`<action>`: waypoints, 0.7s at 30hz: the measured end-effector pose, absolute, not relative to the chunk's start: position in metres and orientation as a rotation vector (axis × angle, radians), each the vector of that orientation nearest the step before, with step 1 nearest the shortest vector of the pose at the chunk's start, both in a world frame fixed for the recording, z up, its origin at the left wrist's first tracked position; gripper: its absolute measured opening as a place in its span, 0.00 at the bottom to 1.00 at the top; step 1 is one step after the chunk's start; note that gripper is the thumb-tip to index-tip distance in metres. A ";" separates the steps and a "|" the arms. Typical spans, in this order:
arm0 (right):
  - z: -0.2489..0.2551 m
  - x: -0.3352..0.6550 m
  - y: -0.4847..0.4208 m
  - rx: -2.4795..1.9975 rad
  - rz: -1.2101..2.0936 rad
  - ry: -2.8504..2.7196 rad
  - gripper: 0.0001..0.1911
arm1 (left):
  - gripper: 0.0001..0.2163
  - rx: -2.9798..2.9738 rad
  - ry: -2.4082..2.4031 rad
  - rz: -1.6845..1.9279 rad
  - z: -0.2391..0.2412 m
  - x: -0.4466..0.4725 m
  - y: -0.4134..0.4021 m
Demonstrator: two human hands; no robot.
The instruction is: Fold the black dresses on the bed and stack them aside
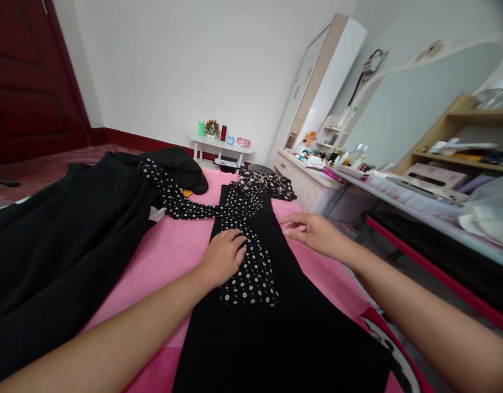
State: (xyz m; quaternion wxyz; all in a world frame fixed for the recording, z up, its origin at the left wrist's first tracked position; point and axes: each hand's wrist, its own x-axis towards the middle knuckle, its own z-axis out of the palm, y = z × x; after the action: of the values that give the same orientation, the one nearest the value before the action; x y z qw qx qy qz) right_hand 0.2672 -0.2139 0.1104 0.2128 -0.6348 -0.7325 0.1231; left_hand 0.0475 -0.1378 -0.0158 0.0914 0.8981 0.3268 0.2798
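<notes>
A black garment with white-dotted panels (251,267) lies stretched along a pink bed cover (169,251). My left hand (223,255) rests flat on the dotted part, fingers loosely spread, holding nothing. My right hand (312,232) hovers palm down over the garment's right edge, fingers stretched out toward the left. A dotted sleeve (181,204) runs off to the left from the garment's top.
A large heap of black cloth (67,240) covers the bed's left side. To the right stand a cluttered white dresser (309,174), a long table with a red rail (419,229) and wooden shelves (460,136). A small white side table (219,144) stands against the far wall.
</notes>
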 end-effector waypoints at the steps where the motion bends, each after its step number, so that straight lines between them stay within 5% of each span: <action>1: 0.100 0.275 -0.232 -1.865 0.364 -2.016 0.18 | 0.17 2.669 0.973 0.839 -0.015 0.048 -0.138; 5: 0.073 0.300 -0.300 -2.242 0.482 -1.943 0.28 | 0.16 2.685 0.985 0.841 -0.014 0.050 -0.139; 10: 0.064 0.308 -0.353 -2.404 0.635 -1.937 0.15 | 0.17 2.693 0.996 0.817 -0.013 0.051 -0.139; 21: 0.097 0.224 -0.365 -1.808 0.995 -1.617 0.08 | 0.16 2.622 0.974 0.840 -0.018 0.051 -0.134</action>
State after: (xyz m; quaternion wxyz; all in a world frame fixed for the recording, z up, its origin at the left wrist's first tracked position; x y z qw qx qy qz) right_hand 0.2242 -0.3645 0.0970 0.2573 -0.6664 -0.5960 0.3668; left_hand 0.0506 -0.1338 -0.0184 0.1103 0.8923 0.3316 0.2859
